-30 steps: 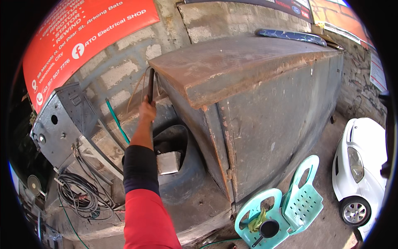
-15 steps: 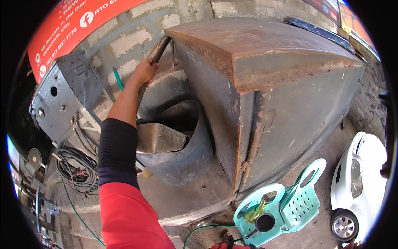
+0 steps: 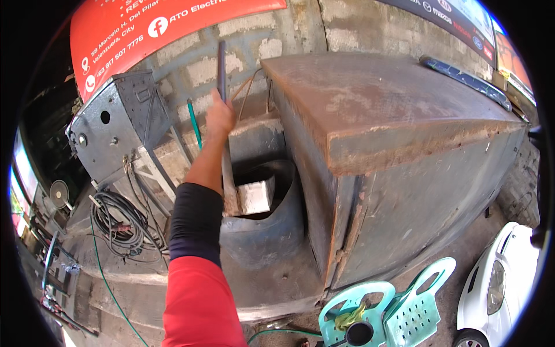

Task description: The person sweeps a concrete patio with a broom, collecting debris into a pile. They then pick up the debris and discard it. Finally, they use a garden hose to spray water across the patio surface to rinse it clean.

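My left hand [image 3: 220,120] is closed around a long, narrow bar [image 3: 222,66], dark at the top and greyer lower down. The bar stands nearly upright, its lower part reaching down into a worn, bluish-grey open drum [image 3: 263,242]. Beside the bar's lower end, a pale metal box-shaped piece [image 3: 256,195] sits in the drum's mouth. Whether the bar touches that piece I cannot tell. My right hand is out of view.
A large rusty metal cabinet [image 3: 416,208] stands right of the drum. At left are a grey metal machine housing [image 3: 110,124] and coiled black cable [image 3: 124,222]. Green plastic chairs [image 3: 413,315], one bearing a black pan [image 3: 359,333], and a white car [image 3: 506,289] are at lower right.
The bar has swung from leaning against the cabinet's corner to nearly upright, with its lower part now in the drum. The whole view has shifted, so things appear lower and further right.
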